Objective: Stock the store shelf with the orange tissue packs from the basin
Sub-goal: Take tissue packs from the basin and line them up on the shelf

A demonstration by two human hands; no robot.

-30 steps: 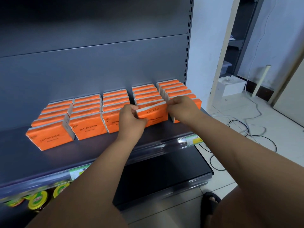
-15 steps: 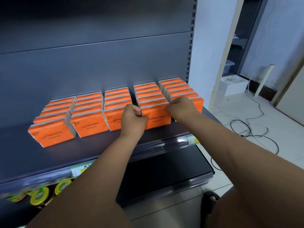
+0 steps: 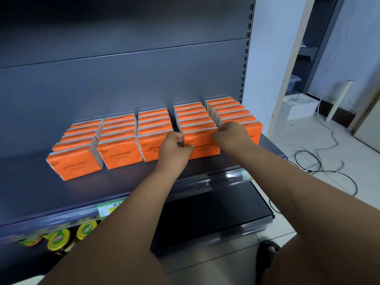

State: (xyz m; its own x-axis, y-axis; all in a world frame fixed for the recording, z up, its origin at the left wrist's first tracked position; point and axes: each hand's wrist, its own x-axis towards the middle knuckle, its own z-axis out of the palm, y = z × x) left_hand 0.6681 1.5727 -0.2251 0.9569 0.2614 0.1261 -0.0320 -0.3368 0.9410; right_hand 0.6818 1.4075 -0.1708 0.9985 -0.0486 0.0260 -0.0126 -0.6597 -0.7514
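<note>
Presently, the grey store shelf (image 3: 127, 182) carries five rows of orange tissue packs (image 3: 121, 136). The packs are stood on edge with printed faces toward the front edge, so that labels can be read. The rows are run back to the back panel (image 3: 123, 79), starting from the shelf's right end. The front pack (image 3: 203, 149) of the fourth row is gripped at its left end by the left hand (image 3: 174, 151). It is pinched at its upper right corner by the right hand (image 3: 230, 136), evidently to square it against the pack behind. The basin is not in view.
</note>
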